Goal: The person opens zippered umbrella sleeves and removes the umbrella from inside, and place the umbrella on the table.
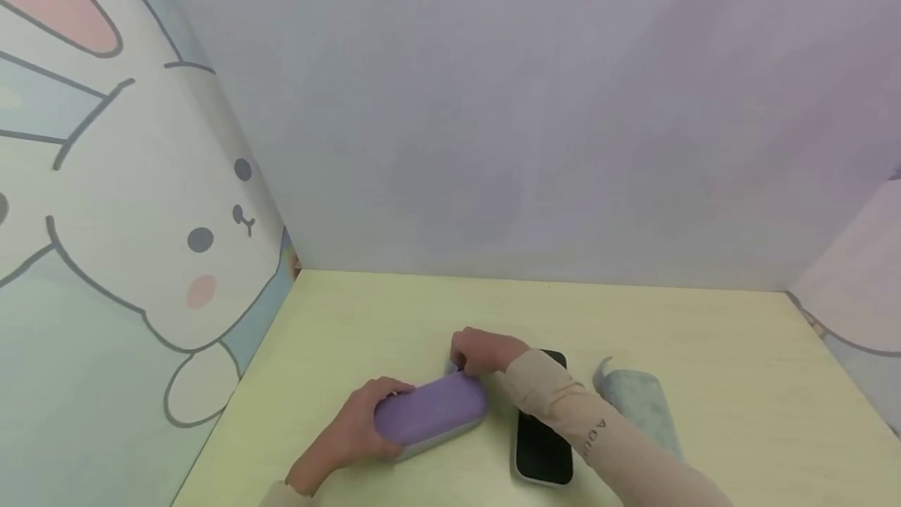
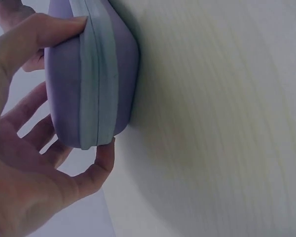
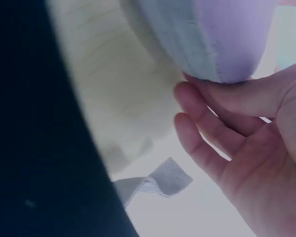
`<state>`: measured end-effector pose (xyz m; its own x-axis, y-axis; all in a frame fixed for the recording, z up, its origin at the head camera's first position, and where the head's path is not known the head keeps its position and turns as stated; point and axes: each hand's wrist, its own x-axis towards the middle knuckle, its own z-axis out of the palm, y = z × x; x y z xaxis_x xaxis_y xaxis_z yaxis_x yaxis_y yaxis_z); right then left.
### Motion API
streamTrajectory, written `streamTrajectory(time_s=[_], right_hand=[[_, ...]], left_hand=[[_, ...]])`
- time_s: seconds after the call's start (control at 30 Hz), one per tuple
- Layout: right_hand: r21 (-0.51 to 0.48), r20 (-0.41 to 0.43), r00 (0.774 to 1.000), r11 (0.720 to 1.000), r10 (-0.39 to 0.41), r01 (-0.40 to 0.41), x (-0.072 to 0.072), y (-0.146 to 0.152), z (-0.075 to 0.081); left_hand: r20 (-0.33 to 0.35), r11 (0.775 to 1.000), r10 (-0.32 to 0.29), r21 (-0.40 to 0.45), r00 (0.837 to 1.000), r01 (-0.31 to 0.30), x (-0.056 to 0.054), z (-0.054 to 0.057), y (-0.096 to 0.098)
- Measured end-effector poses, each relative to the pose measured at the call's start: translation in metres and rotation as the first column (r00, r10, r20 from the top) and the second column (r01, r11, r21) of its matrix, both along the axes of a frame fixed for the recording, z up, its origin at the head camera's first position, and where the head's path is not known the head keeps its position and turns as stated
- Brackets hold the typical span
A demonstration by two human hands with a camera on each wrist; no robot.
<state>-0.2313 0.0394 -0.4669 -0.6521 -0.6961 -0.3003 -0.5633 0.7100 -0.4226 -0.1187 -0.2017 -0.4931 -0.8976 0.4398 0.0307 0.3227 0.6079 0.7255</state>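
A purple hard case [image 1: 435,408] with a pale grey-green band lies on the table, slanting up to the right in the head view. Along the band runs a closed zipper seam [image 2: 97,98], seen in the left wrist view. My left hand [image 1: 360,422] grips its near left end, thumb on the band and fingers around the far side. At the opposite end, my right hand [image 1: 486,350] has its fingers curled with thumb and forefinger pinching at the case's corner. What lies between those fingertips is hidden.
A black-screened phone [image 1: 543,448] lies right of the case, partly under my right forearm. Farther right is a pale green pouch [image 1: 642,404] with a grey strap [image 3: 170,177]. The pale wooden table [image 1: 746,382] meets a plain wall behind and a rabbit-patterned wall [image 1: 141,202] at left.
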Motion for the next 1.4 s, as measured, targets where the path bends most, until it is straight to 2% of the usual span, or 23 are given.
streamTrajectory(time_s=[0.23,0.37,0.53,0.67,0.8,1.03,1.2,1.4], right_hand=[[-0.065,-0.082,0.996,0.997,0.032,-0.037,0.002,0.006,-0.002],[-0.092,-0.164,0.985,0.993,0.057,-0.073,0.006,0.013,0.003],[-0.098,-0.193,0.981,0.993,0.039,-0.059,0.013,0.022,0.011],[-0.069,-0.155,0.987,0.997,-0.039,0.029,0.022,0.023,0.017],[-0.049,-0.153,0.982,0.993,-0.111,0.105,0.03,0.023,0.017],[-0.083,-0.263,0.959,0.993,-0.107,0.089,0.039,0.025,0.01],[-0.127,-0.267,0.955,0.987,-0.128,0.097,0.044,0.026,0.008],[-0.152,-0.308,0.937,0.981,-0.164,0.122,0.051,0.025,0.01]], left_hand=[[0.013,1.0,0.006,0.009,1.0,-0.006,0.0,0.0,-0.001],[0.008,1.0,0.005,0.018,1.0,-0.005,-0.001,-0.002,-0.002],[-0.015,1.0,0.017,0.024,1.0,-0.017,0.0,-0.004,-0.004],[-0.021,0.998,0.052,0.024,0.998,-0.051,0.001,-0.004,-0.003],[-0.032,0.995,0.097,0.02,0.995,-0.096,0.004,-0.004,-0.001],[-0.083,0.979,0.202,-0.007,0.976,-0.203,0.012,-0.003,0.005],[-0.115,0.967,0.252,-0.013,0.961,-0.255,0.016,-0.005,0.007],[-0.131,0.953,0.297,-0.022,0.946,-0.302,0.017,-0.008,0.009]])
